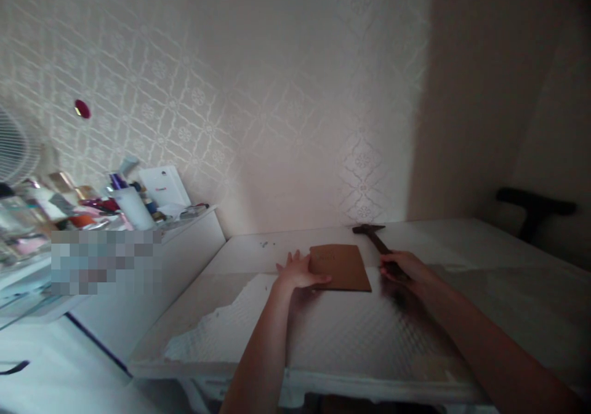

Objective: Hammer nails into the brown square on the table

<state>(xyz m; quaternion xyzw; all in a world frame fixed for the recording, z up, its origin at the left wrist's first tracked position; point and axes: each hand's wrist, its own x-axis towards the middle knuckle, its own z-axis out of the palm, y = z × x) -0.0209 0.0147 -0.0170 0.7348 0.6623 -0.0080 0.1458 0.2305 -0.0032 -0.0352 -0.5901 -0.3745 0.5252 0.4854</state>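
Note:
A flat, square brown board (339, 267), perhaps cardboard or a thin notebook, lies on the white table with faint marks near its upper left. My left hand (295, 271) rests at its left edge, thumb laid across the near left corner and the other fingers spread out beside it. To the right of the board, my right hand (401, 267) is closed around the dark handle of a hammer (376, 239). The hammer's head points away from me, toward the wall, and the end of the handle is hidden by my hand.
A cabinet (184, 272) on the left stands higher than the white table (258, 251) and carries bottles, a white box (165, 186) and other small items. A fan (16, 143) is at far left. Patterned wall rises behind; a dark armrest (535, 203) shows at right.

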